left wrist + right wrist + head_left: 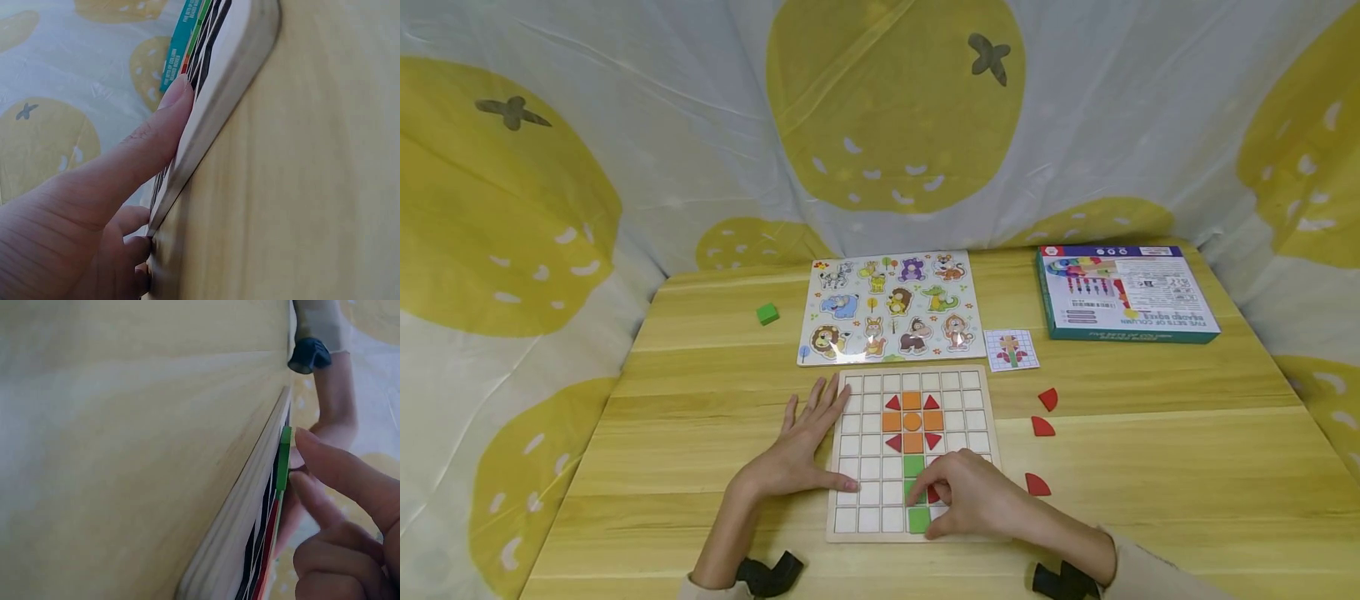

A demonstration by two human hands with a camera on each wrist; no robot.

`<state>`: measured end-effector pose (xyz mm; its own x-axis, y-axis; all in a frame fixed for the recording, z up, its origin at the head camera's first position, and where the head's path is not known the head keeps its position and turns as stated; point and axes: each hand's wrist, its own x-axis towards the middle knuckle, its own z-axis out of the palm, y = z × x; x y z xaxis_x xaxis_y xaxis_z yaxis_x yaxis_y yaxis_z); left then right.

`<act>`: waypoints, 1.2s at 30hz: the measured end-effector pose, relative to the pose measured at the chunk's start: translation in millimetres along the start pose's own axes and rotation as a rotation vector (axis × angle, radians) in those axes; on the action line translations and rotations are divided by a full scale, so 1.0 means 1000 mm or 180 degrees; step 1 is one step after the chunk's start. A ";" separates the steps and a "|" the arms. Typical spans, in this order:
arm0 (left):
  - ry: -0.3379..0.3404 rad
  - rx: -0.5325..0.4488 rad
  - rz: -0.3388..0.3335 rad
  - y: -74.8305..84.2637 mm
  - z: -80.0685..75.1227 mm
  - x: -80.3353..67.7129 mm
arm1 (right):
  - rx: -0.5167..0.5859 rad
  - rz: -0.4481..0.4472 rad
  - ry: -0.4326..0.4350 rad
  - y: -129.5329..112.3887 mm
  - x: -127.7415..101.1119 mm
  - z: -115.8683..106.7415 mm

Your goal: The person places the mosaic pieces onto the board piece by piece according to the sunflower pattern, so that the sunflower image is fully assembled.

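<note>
Grid board (913,454) lies flat near the front edge of the wooden surface (1150,467). Pale wood frame, white square cells, a flower pattern part built: orange squares with a circle, red triangles at the corners, a green stem running down the middle column.

Left hand (801,454) lies flat with fingers straight and spread, palm on the surface, fingertips over the board's left rim, thumb on a cell. Right hand (970,496) is curled, fingertips pressing a green tile (914,492) in the stem column; a red piece sits just beside it under the fingers, probably pinched too, but the view is poor.

Tiles look thin, light, stiff and smooth, so likely slippery when flat; best taken by the edges with fingertips. The board is rigid and may slide unless braced.

Three red quarter-round pieces (1041,427) lie loose right of the board. Pattern card (1011,349), animal puzzle (891,308), green cube (767,313) and box (1123,292) are further back.
</note>
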<state>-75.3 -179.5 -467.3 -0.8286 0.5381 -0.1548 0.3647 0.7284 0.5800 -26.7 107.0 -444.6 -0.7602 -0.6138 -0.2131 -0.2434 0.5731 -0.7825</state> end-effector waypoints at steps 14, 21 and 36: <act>-0.0014 -0.0030 -0.0004 0.000 0.000 0.000 | 0.0298 -0.0053 -0.0310 0.002 0.011 0.001; -0.0002 -0.0055 -0.0009 0.000 0.000 0.000 | 0.0423 -0.0045 -0.0467 0.005 0.013 -0.003; -0.0010 -0.0063 0.0001 0.001 -0.001 0.000 | 0.0703 -0.0246 -0.0517 0.014 0.011 -0.015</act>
<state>-75.3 -179.4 -465.9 -0.8271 0.5397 -0.1571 0.3564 0.7197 0.5959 -47.9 116.8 -449.1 -0.6336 -0.7403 -0.2248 -0.1462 0.3999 -0.9048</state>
